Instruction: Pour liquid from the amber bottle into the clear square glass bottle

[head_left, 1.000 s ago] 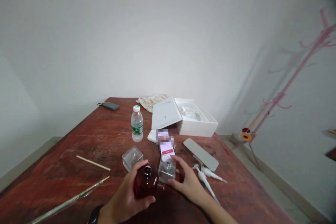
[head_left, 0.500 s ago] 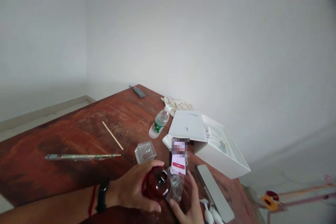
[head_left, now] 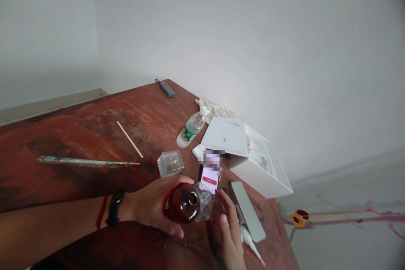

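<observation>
My left hand [head_left: 156, 204] is wrapped round a dark red-brown glossy bottle [head_left: 182, 209] with an open neck. Right beside the bottle stands a clear plastic container [head_left: 205, 206]. My right hand [head_left: 230, 230] is just right of that container, its fingers apart and nothing visible between them. A phone [head_left: 210, 179] with a lit screen lies behind the container. To the left of the phone, a second clear plastic box [head_left: 170, 163] rests on the wooden table [head_left: 79, 135].
Behind are a water bottle [head_left: 191, 130], a white box [head_left: 261, 168], a cloth [head_left: 215, 109] and a grey device [head_left: 166, 88]. A bare stick [head_left: 129, 139] and wrapped chopsticks [head_left: 85, 161] lie left. A grey-white bar [head_left: 248, 211] and white pump heads [head_left: 249, 242] lie right.
The camera view has shifted, so the table items appear higher. My right hand has come away from the clear container, while my left hand keeps hold of the red-brown bottle.
</observation>
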The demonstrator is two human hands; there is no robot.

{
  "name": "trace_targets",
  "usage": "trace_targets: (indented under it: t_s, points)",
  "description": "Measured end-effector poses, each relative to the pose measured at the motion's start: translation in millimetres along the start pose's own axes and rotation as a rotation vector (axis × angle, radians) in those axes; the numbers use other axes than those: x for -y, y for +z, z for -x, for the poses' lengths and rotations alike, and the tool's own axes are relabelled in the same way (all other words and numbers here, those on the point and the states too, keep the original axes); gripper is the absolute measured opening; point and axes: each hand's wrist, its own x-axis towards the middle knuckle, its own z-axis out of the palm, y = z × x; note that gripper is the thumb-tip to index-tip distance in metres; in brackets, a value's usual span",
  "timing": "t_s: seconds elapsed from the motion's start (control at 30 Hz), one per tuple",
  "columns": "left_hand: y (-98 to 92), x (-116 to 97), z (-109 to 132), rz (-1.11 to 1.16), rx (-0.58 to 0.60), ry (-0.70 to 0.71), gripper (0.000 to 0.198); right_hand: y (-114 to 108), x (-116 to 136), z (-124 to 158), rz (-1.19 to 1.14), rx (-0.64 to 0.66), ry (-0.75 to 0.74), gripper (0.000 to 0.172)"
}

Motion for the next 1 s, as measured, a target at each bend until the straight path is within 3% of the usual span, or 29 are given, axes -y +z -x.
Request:
trace_targets:
  t_s: [0.27, 0.4, 0.63, 0.87, 1.0]
  points:
    - [-11.6, 0, 3, -0.129, 0.053, -0.007, 0.09, 5, 13, 2, 0.106, -0.054, 0.054, 0.057]
    - [-14.5, 1, 3, -0.171, 0.023, 0.025, 0.092, 6, 6, 3, 0.115, 0.003, 0.036, 0.054]
    - [-20.9, 16, 12, -0.25, 0.045, -0.016, 0.105, 4, -9, 13, 0.077, -0.029, -0.039, 0.053]
    - [-20.5, 25, 26, -0.149, 0.029, -0.192, 0.1, 5, 32, 9, 0.06, -0.019, 0.018, 0.054]
    - [-20.8, 45, 40, -0.161, 0.038, -0.282, 0.102, 5, 46, 3, 0.035, -0.027, 0.05, 0.052]
